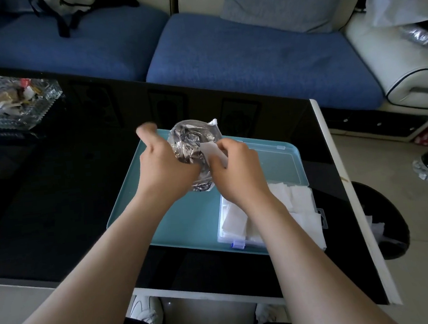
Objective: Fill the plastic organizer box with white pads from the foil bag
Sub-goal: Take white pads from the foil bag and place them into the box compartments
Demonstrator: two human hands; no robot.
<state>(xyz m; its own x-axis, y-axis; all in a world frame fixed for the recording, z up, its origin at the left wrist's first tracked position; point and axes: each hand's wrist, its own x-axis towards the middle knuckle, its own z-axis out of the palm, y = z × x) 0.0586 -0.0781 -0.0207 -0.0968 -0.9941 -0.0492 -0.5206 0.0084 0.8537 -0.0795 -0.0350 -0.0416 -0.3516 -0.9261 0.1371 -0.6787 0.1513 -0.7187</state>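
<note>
The clear plastic organizer box point(221, 213) looks nearly full of white pads point(300, 198); left hand point(163, 166) grips the crinkled silver foil bag point(192, 143), right hand point(237, 170) pinches another pad point(213, 152).

Left hand point(164, 164) grips the foil bag point(193, 148); right hand point(237, 167) pinches a white pad point(213, 150) above the teal tray point(176, 217).

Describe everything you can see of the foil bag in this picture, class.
The foil bag is silvery, shiny and heavily crumpled, with dark creases. It is held over the far part of the teal tray, roughly upright. The left hand grips its left side; the right hand pinches a white pad at its right side. Another white corner pokes out at its top right. Its lower end shows between the wrists.
</note>
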